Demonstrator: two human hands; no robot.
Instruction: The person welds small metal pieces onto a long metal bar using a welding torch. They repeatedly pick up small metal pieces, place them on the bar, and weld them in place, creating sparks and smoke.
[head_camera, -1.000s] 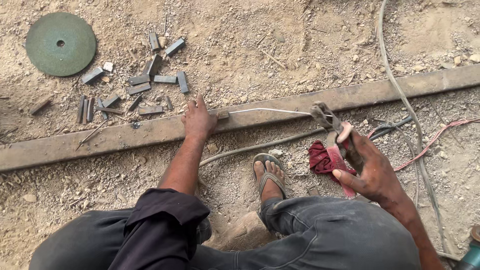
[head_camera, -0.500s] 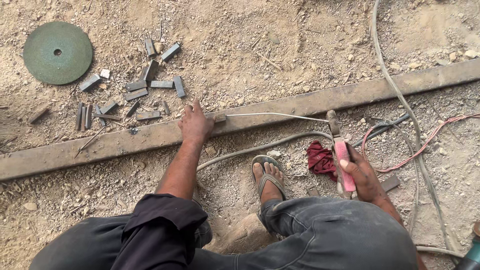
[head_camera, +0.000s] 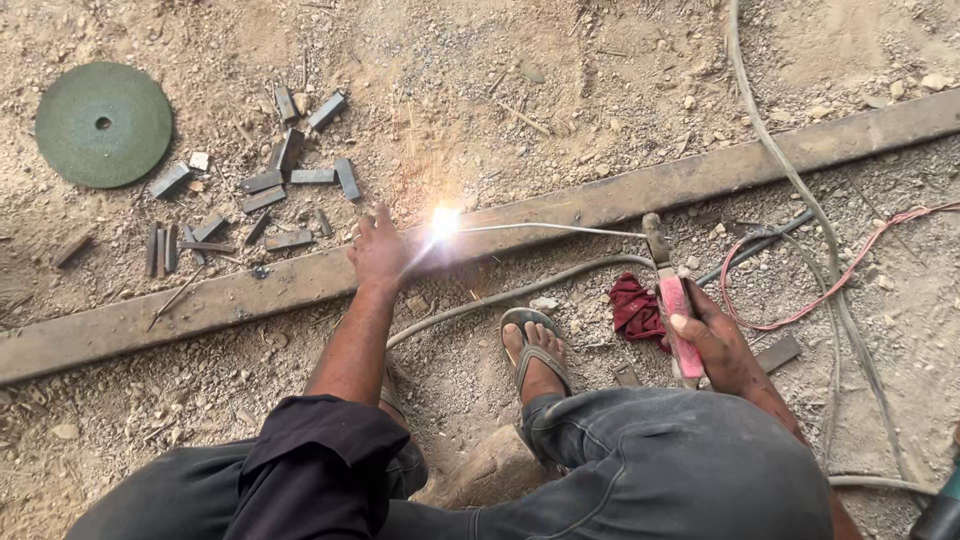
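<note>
1. One long flat steel bar (head_camera: 620, 195) lies slantwise across the dirt ground (head_camera: 560, 70), from lower left to upper right.
2. One round green grinding disc (head_camera: 103, 124) with a centre hole lies flat at upper left, well apart from the bar; it shows no label that can be made out.
3. Two cables cross the right side: a grey cable (head_camera: 790, 170) coming down from the top edge and over the bar, and a thinner red wire (head_camera: 850, 270) looping beside it.
4. One dark red rag (head_camera: 632, 305) lies bunched on the ground, just beside the right hand.
5. About fifteen short cut metal pieces (head_camera: 262, 182) lie scattered above the bar, between the disc and the left hand.
6. The left hand (head_camera: 380, 255) rests on the bar, palm down, fingers spread loosely, just beside the bright arc (head_camera: 445, 222).
7. The right hand (head_camera: 715, 335) has its fingers curled tight round the pink-handled electrode holder (head_camera: 675, 310), thumb pressed along the grip.
8. One thin welding rod (head_camera: 550, 229) runs from the holder's head leftward, its tip at the arc on the bar.
9. One foot in a grey sandal (head_camera: 535, 345) is planted between the two hands.
</note>
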